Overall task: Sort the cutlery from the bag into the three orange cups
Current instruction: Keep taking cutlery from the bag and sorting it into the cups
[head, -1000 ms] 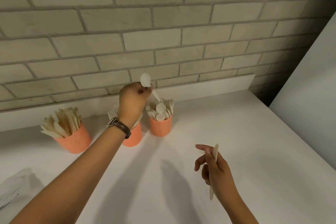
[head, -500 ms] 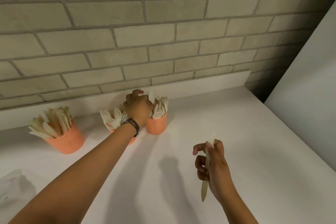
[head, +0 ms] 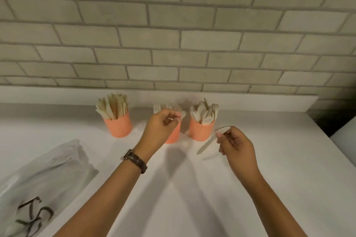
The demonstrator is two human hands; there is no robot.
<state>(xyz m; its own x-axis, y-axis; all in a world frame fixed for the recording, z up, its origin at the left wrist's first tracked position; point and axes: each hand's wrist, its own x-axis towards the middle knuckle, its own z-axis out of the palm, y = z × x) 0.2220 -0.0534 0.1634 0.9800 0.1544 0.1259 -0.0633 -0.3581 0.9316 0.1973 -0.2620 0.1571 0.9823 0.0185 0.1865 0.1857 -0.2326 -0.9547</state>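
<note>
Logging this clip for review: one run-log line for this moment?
left hand at fork cup, hold unclear | right hand pinches knife | bag lower left

Three orange plastic cups stand upright in a row at the back of the white worktop [head: 192, 188]. The left cup [head: 118, 127] is stuffed with pale beige knives [head: 112, 108], the middle cup [head: 174, 135] has forks [head: 157, 109], and the right cup [head: 201, 130] has spoons [head: 205, 111]. One loose knife [head: 207, 143] hangs tilted, pinched in the right hand [head: 234, 143], just in front of the right cup. The crumpled clear plastic bag [head: 44, 179] with black scribble lies front left.

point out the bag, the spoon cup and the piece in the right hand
bag [head: 44, 179]: head view, crumpled middle
spoon cup [head: 201, 132]: head view, orange wall
held piece [head: 207, 144]: head view, bare flat shaft
</note>
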